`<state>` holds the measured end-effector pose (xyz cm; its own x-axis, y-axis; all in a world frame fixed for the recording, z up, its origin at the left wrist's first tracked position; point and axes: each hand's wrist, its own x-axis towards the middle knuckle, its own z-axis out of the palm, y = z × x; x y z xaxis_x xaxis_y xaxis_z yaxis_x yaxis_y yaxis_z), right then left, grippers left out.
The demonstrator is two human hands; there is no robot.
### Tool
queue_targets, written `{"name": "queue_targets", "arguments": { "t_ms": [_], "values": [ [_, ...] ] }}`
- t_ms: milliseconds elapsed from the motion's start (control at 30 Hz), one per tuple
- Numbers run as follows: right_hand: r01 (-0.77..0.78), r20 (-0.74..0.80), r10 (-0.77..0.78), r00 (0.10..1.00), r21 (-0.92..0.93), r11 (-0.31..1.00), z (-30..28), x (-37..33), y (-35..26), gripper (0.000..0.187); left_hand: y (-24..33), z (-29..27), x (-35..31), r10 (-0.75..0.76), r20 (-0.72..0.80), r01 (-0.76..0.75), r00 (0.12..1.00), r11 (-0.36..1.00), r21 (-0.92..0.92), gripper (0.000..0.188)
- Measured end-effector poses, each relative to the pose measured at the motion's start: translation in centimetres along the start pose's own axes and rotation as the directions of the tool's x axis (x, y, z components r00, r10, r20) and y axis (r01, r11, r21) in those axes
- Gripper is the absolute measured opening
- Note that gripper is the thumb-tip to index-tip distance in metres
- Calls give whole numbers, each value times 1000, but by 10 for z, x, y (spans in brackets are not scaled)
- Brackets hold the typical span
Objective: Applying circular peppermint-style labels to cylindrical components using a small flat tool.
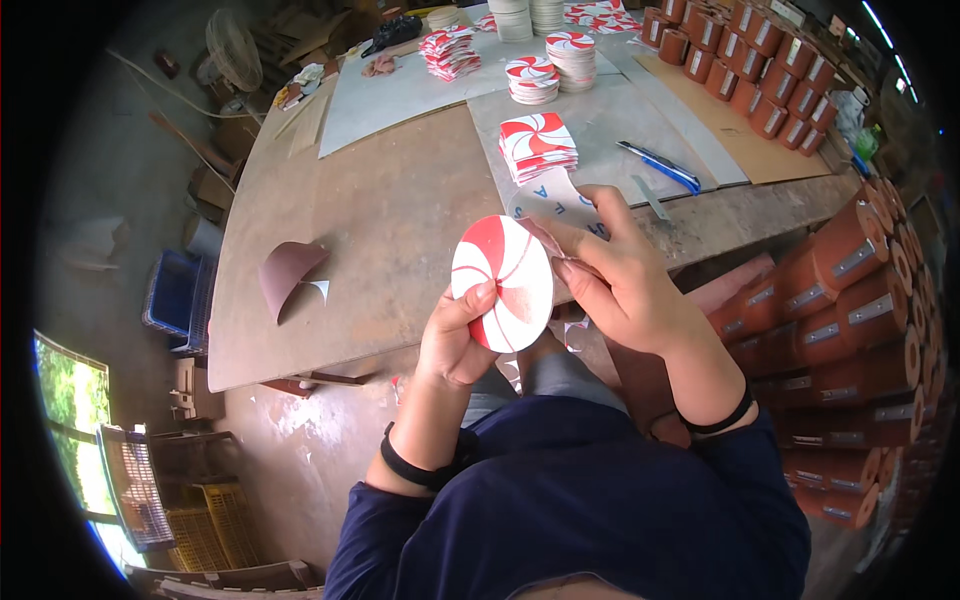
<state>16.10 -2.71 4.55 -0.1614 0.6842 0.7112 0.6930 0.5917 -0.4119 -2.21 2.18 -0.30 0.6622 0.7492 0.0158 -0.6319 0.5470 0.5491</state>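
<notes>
My left hand [458,335] grips a round disc [503,285] with a red and white swirl pattern, its thumb on the face near the centre. My right hand [615,270] pinches a piece of sandpaper [552,208], brown on one side and pale with blue print on the other, against the disc's right edge. Just beyond the hands on the table is a stack of square swirl-printed sheets [538,145]. A blue utility knife [660,167] lies to its right. Another curled brown piece of sandpaper [288,275] rests on the table at the left.
The wooden table [400,190] spreads before me. Stacks of round discs [572,65] and printed sheets [450,52] stand at its far side. Brown cylinders [770,70] are piled at the far right, and more brown cylinders [840,290] beside me. Yellow crates [215,525] sit lower left.
</notes>
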Motion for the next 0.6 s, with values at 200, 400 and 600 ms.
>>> {"name": "queue_targets", "arguments": {
  "t_ms": [200, 400, 600],
  "values": [
    [90, -19, -91, 996, -52, 995, 15, -30, -23, 44, 3, -17, 1, -49, 123, 84, 991, 949, -304, 51],
    [100, -182, -126, 975, -147, 984, 9, -16, -14, 42, 3, -10, -3, -67, 231, 152, 971, 916, -371, 47],
    [80, -175, -130, 976, -265, 961, 26, -28, -24, 45, 0, -6, 1, -6, 188, 80, 982, 918, -389, 45]
  ]
}}
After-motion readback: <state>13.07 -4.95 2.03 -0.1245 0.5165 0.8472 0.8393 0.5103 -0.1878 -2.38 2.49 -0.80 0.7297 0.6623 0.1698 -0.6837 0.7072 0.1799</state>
